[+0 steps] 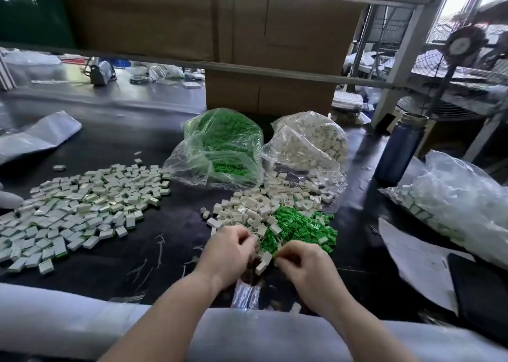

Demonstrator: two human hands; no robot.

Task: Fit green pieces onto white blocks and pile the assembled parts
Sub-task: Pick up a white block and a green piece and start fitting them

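Note:
Loose white blocks (pixel 248 210) lie in a heap at the middle of the dark table, with a heap of small green pieces (pixel 299 228) just right of them. My left hand (pixel 228 251) has its fingers curled at the near edge of the white heap, next to white blocks (pixel 264 260) that lie between both hands. My right hand (pixel 302 265) has curled fingers at the near edge of the green heap; what each hand holds is hidden. A wide spread of assembled parts (pixel 79 205), white with green edges, covers the left.
A clear bag of green pieces (pixel 222 144) and a clear bag of white blocks (pixel 310 147) stand behind the heaps. A blue bottle (pixel 398 147) stands at right, with another plastic bag (pixel 453 196) and a paper sheet (pixel 417 262). Cardboard boxes (pixel 269 92) sit behind.

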